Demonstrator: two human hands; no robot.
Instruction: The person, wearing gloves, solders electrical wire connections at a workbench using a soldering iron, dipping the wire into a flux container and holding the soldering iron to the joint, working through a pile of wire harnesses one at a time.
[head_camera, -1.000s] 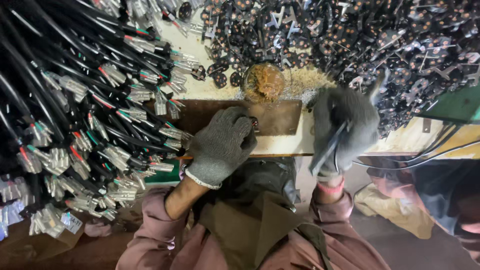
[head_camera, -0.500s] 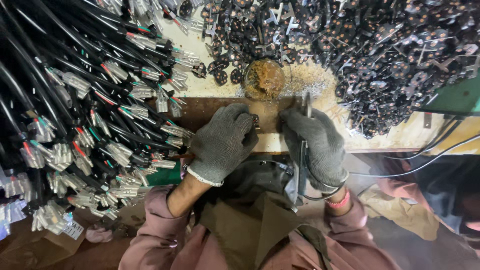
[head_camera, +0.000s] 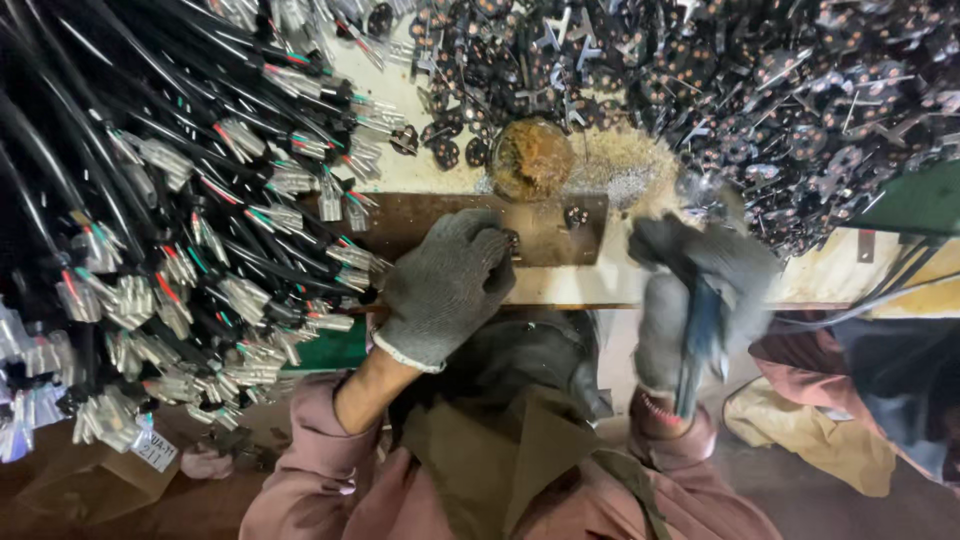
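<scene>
Seemingly mid-swing, the right hand (head_camera: 700, 275), in a grey knit glove, is clenched round the handle of a blue-grey hammer-like tool (head_camera: 697, 345); both are blurred, so the tool's head cannot be made out. The left hand (head_camera: 445, 285), also in a grey knit glove, is curled down on the brown rusty metal plate (head_camera: 545, 225) at the near edge of the pale surface (head_camera: 440, 170), its fingertips pinching something small that the glove hides; what it is I cannot tell. Just beyond the plate stands a round rusty dish of brownish grit (head_camera: 530, 158), with pale filings scattered beside it. A small dark metal piece (head_camera: 575, 215) lies on the plate, just to the right of the left hand's fingers. Along the left edge hang bundles of black cables with stripped coloured wire ends (head_camera: 180, 250); across the far right corner lies a heap of small dark metal connector parts (head_camera: 780, 90).

A likely risk: the tool could land on the gloved fingertips, since they sit so near the small piece, or a glancing blow could send the piece off the near edge.
</scene>
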